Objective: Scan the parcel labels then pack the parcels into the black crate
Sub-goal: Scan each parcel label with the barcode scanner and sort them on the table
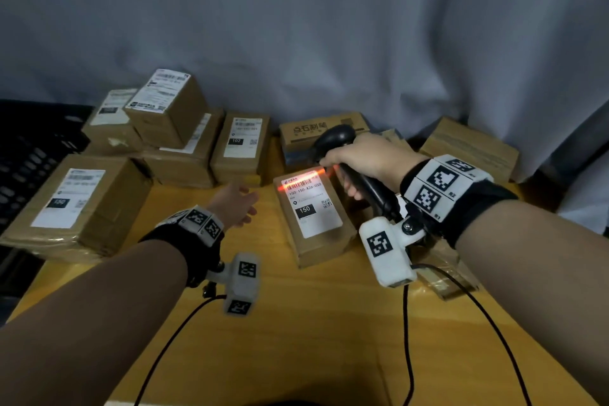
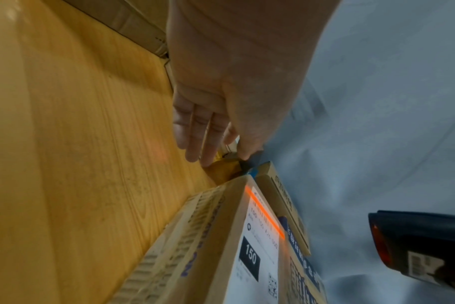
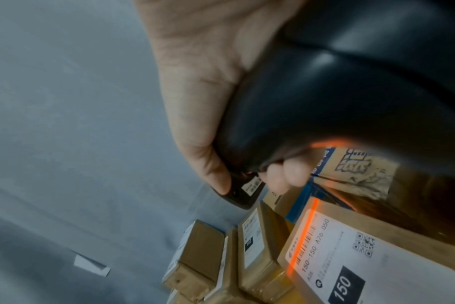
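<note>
Right hand (image 1: 362,158) grips black scanner (image 1: 333,138), orange beam across barcode of parcel (image 1: 316,217) on table centre; left hand (image 1: 235,204) open, empty, just beside it. Approx. seven other parcels lie from 10 to 2 o'clock. Black crate (image 1: 29,148) at 9 o'clock; contents not visible, so packing prob. mostly left.

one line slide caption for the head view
Right hand aims scanner at parcel label barcode; left hand hovers open beside it.
</note>
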